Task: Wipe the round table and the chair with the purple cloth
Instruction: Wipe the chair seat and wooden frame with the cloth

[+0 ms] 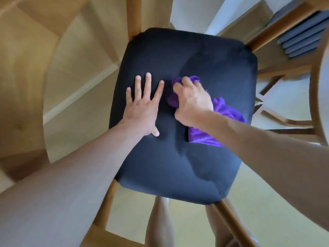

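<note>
The chair (204, 56) fills the middle of the head view: a dark padded seat on a light wooden frame. My left hand (142, 107) lies flat on the seat's left part, fingers straight and spread. Just to its right, my right hand (193, 102) grips the bunched purple cloth (220, 113) and holds it down on the seat. Part of the cloth trails out toward the seat's right edge. A curved pale edge of the round table (323, 90) shows at the far right.
A second wooden chair (300, 36) with a grey slatted seat stands at the upper right. Wooden table legs and crossbars (284, 120) lie right of the seat. Pale flooring surrounds the chair, and my legs (160, 221) are below it.
</note>
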